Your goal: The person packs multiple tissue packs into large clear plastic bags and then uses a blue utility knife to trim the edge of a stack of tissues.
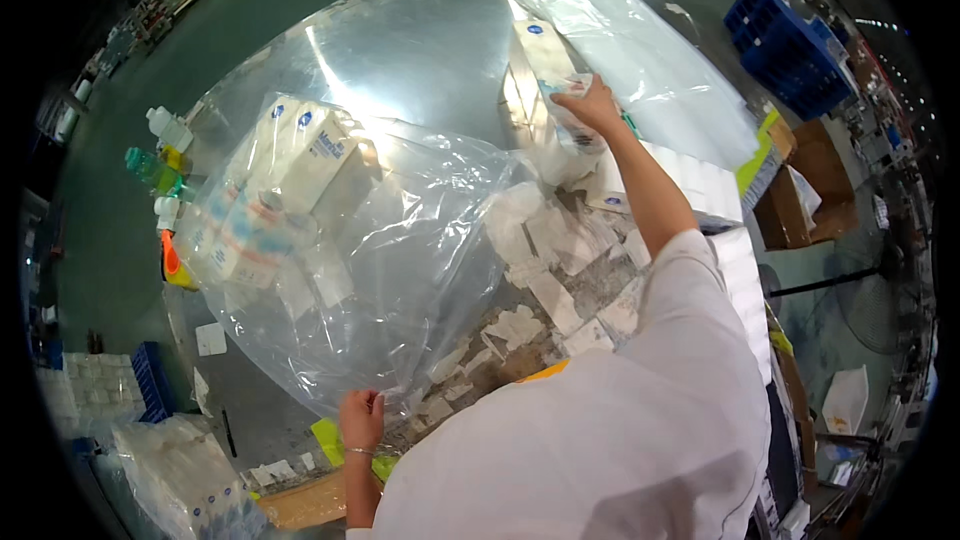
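Observation:
A large clear plastic bag (400, 230) lies spread over the shiny metal table, with several white tissue packs (310, 155) inside it or under its film. At the near edge of the bag, my left hand (361, 422) pinches the film with closed fingers. My right arm reaches far to the right side of the table. There my right hand (592, 108) grips a plastic-wrapped tissue pack (578, 135), whose lower part is blurred by film. Just beyond it lies another white tissue pack (542, 45) with a blue mark.
A stack of clear plastic sheets (650, 70) covers the far right. Loose paper scraps (560, 300) litter the near side. Bottles (155, 170) stand along the left edge. A row of white packs (740, 260) lines my right. Blue crates (785, 45) and a cardboard box (815, 185) stand beyond.

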A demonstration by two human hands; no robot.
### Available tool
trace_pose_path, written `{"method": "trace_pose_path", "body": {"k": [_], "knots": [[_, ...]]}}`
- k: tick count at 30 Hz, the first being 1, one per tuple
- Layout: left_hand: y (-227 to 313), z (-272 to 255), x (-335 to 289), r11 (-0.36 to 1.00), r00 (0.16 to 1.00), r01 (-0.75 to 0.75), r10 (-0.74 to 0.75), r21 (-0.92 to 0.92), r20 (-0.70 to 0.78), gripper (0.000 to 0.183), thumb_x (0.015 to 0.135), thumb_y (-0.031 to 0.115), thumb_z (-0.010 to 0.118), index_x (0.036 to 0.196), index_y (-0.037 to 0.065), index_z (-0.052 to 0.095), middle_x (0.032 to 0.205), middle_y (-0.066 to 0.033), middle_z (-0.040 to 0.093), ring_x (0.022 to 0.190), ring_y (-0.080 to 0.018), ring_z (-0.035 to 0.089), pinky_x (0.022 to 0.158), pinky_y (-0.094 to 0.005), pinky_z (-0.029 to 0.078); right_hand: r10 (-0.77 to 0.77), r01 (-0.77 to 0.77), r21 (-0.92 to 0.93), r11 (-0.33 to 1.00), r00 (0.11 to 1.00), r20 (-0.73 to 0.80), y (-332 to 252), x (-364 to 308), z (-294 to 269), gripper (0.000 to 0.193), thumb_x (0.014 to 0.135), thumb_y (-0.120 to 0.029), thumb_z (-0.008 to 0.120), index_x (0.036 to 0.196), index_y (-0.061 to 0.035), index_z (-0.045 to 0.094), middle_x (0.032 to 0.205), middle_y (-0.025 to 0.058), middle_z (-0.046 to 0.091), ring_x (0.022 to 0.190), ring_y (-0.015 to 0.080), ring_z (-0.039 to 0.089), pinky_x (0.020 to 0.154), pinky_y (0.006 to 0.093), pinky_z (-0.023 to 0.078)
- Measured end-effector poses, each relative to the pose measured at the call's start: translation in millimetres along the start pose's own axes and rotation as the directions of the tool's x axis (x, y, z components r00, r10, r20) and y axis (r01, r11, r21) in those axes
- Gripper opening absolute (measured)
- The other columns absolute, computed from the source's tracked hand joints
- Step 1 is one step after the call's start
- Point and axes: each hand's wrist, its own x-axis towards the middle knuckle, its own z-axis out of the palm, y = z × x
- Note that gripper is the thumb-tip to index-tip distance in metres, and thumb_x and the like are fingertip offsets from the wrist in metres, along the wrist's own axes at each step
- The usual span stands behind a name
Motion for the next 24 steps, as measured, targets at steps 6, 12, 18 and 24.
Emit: {"method": "trace_pose_path", "body": {"k": [6, 12, 18, 24], "knots": [[21.8, 12.5, -30.3, 0.912, 0.943, 0.122, -0.229, -0.391, -0.241, 0.015, 0.081, 0.014, 0.053, 0.089, 0.001, 0.055, 0.072, -0.0129, 0.055, 0.064, -0.0238, 0.055, 0.060, -0.0322, 0.042, 0.153, -0.121, -0.125, 0.985, 0.942, 0.297, -51.4, -3.4, 7.2, 0.099, 0.057, -0.046, 0.065, 0.129, 0.0042, 0.018, 0.115, 0.0237, 0.048, 0.103, 0.0325, 0.050, 0.085, 0.0373, 0.042], [45.1, 7.6, -21.4, 0.949, 0.900, 0.075, -0.197, -0.307, -0.389, 0.013, 0.080, 0.011, 0.055, 0.090, 0.003, 0.057, 0.061, -0.0052, 0.049, 0.052, -0.0156, 0.045, 0.051, -0.0275, 0.038, 0.118, -0.505, 0.552, 0.664, 0.799, 0.589, 1.5, -45.1, -4.0, 0.071, 0.062, -0.040, 0.062, 0.116, 0.0009, 0.041, 0.100, 0.0154, 0.056, 0.084, 0.0255, 0.057, 0.074, 0.0339, 0.046], [32.7, -13.3, -26.5, 0.832, 0.938, 0.034, -0.217, -0.554, -0.269, 0.013, 0.080, 0.013, 0.059, 0.085, 0.002, 0.064, 0.054, 0.0049, 0.040, 0.053, -0.0038, 0.034, 0.046, -0.0215, 0.029, -0.032, -0.588, 0.781, 0.209, 0.794, 0.607, 40.4, -156.4, -40.1, 0.046, 0.070, -0.029, 0.055, 0.109, -0.0042, 0.051, 0.093, 0.0117, 0.057, 0.081, 0.0190, 0.057, 0.071, 0.0302, 0.048], [35.7, -52.2, -15.1, 0.877, 0.901, -0.091, -0.130, -0.473, -0.414, 0.021, 0.084, 0.019, 0.053, 0.087, 0.001, 0.065, 0.056, 0.0052, 0.036, 0.054, -0.0032, 0.031, 0.047, -0.0214, 0.027, -0.060, -0.529, 0.759, 0.379, 0.805, 0.591, 22.7, -243.6, -120.5, 0.064, 0.062, -0.026, 0.060, 0.120, -0.0062, 0.041, 0.098, 0.0130, 0.054, 0.086, 0.0214, 0.054, 0.075, 0.0320, 0.045]]}}
